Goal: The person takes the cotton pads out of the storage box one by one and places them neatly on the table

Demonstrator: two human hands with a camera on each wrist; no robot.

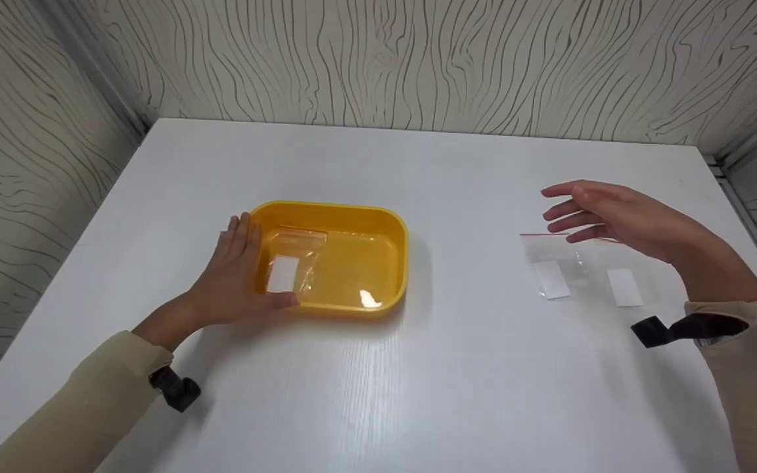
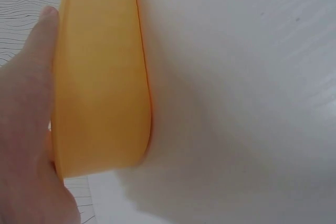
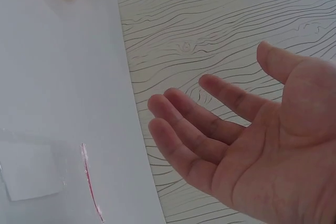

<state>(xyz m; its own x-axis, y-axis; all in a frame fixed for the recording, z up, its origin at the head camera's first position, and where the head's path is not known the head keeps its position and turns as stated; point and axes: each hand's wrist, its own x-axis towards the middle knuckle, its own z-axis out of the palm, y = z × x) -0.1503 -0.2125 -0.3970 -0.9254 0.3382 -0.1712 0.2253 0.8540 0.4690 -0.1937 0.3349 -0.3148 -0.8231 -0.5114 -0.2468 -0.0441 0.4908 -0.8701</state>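
Observation:
A yellow plastic box [image 1: 370,209], open at the top, stands on the white table. My left hand [image 1: 230,282] rests against its left end, with straight fingers along that side and the thumb over the near rim. A clear zip bag [image 1: 303,248] with a white label lies inside, at the box's left end. My right hand [image 1: 621,213] hovers over the table on the right, palm turned inward, fingers spread and holding nothing. Below it lie two more clear zip bags, the left bag [image 1: 552,279] and the right bag [image 1: 625,287], each with a white label and red seal line.
The white table [image 1: 378,381] reaches back to a panel [image 1: 378,59] patterned with wood-grain lines, with more such panels at both sides. Black bands with small dark blocks [image 1: 178,391] sit on both wrists.

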